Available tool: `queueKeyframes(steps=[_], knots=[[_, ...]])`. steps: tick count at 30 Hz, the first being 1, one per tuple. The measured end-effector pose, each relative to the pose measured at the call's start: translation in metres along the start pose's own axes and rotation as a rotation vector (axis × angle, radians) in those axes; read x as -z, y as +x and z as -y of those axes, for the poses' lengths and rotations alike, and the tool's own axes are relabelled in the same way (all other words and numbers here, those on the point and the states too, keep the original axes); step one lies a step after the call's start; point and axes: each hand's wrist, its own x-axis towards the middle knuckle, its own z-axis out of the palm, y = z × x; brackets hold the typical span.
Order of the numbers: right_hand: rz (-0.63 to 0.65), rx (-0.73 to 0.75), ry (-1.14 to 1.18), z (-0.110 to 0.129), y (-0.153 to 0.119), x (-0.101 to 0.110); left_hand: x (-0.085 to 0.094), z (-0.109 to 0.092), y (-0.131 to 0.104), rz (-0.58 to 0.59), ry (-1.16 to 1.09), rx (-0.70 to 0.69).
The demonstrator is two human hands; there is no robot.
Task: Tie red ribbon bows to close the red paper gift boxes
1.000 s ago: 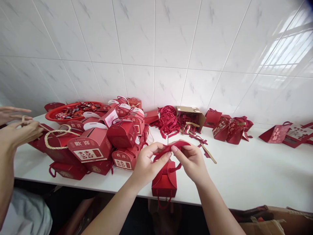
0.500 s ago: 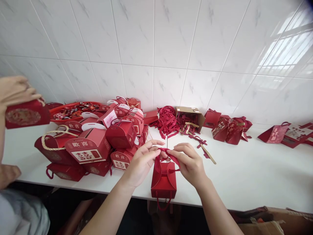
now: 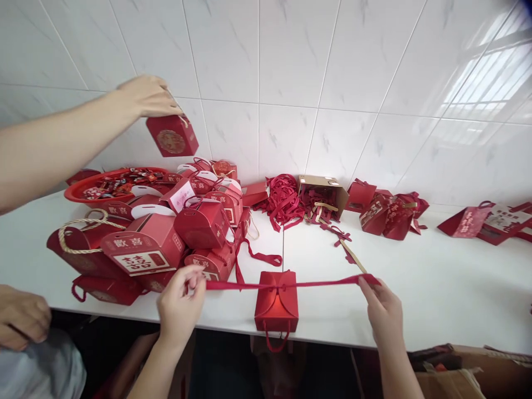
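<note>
From my end I have one tiled wall (image 3: 291, 55) behind one white table (image 3: 449, 288). The biggest load is one heap of gift boxes (image 3: 145, 235); I count at least ten, though overlap makes that a fair guess. One carton (image 3: 494, 366) sits at lower right. Along the back are one red basin (image 3: 75, 194) of small packets, one ribbon pile (image 3: 282, 199), one brown box (image 3: 341, 197) on its side and two clusters of boxes, a nearer (image 3: 399, 216) and a farther (image 3: 490, 221).

One small red box (image 3: 276, 310) stands at the front edge, its cord handle overhanging. My left hand (image 3: 180, 302) and right hand (image 3: 384, 310) flank it, fingers closed, each pinching one end of one red ribbon (image 3: 328, 282) stretched across its top.

The heap crowds my left hand. Above it, a co-worker's hand (image 3: 145, 95) holds one dark-red box (image 3: 171, 137). One loose ribbon (image 3: 270, 259) curls behind my box.
</note>
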Motion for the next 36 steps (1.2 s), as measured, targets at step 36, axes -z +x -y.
queueKeyframes(steps=[36], knots=[[0.396, 0.322, -0.323, 0.054, -0.042, -0.059, -0.014, -0.045, -0.014, 1.300, -0.551, 0.492]])
